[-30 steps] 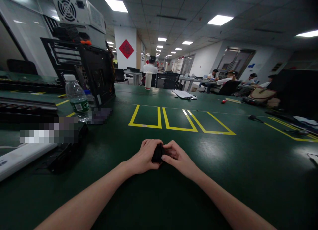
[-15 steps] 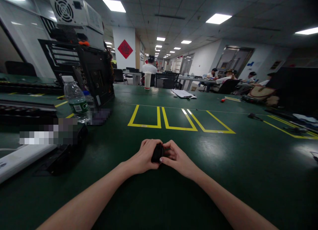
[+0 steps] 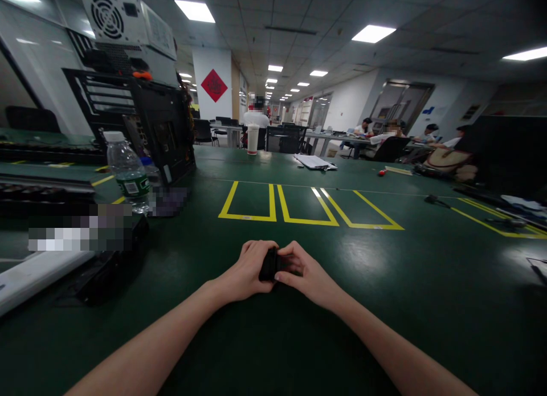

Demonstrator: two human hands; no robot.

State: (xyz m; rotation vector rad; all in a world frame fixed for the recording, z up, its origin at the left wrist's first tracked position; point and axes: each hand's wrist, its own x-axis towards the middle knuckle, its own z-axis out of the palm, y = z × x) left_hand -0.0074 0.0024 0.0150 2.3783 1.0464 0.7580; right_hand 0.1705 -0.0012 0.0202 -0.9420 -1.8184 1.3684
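A small black box-like object (image 3: 269, 265) is between my two hands, low over the green table (image 3: 273, 345); its exact kind does not show. My left hand (image 3: 248, 270) is wrapped round its left side, thumb below and fingers over the top. My right hand (image 3: 305, 273) closes on its right edge, with the thumb near the lower corner and the fingers curled behind. Part of the object is hidden by the fingers. Beyond the hands, yellow tape outlines (image 3: 248, 217) mark the tabletop.
At left stand a water bottle (image 3: 128, 171), a black computer case (image 3: 160, 125) with a power supply (image 3: 128, 20) on top, and a white bar-shaped item (image 3: 47, 273). Farther back are a white cup (image 3: 253, 139) and a clipboard (image 3: 315, 162). Several people sit at distant desks.
The black object has turned slightly in my hands, and a ridge along its right side shows more. Both hands stay almost in place; the view has shifted a little.
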